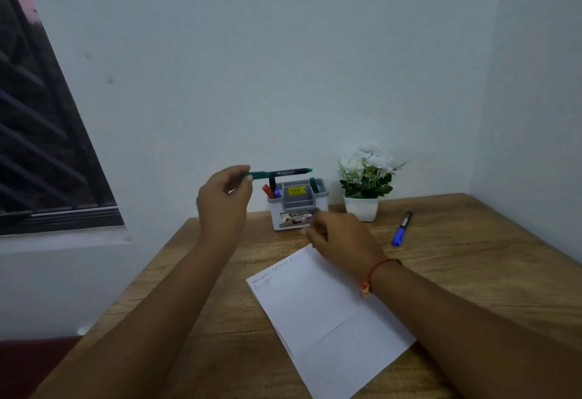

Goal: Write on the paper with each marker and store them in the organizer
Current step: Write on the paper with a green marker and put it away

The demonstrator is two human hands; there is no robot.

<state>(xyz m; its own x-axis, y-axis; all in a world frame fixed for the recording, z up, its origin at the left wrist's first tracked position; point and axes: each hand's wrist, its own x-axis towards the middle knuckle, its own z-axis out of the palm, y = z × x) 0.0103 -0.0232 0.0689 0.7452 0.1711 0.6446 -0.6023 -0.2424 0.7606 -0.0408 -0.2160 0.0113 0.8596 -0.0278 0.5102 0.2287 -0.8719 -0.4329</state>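
My left hand [224, 202] pinches one end of a green marker [282, 173] and holds it level in the air, just above the grey and white organizer [297, 206]. Red, black and blue markers [272, 190] stand in the organizer's left slot, and a green one [314, 184] stands at its right. My right hand [338, 236] hovers low in front of the organizer with fingers loosely curled and nothing visible in them. A white sheet of paper [327, 313] with faint writing along its top lies on the wooden table [472, 272]. A blue marker [402, 227] lies on the table to the right.
A small white pot of white flowers [365, 184] stands right of the organizer against the wall. A dark window [41, 146] is at the left. The table's left edge runs diagonally beside my left forearm.
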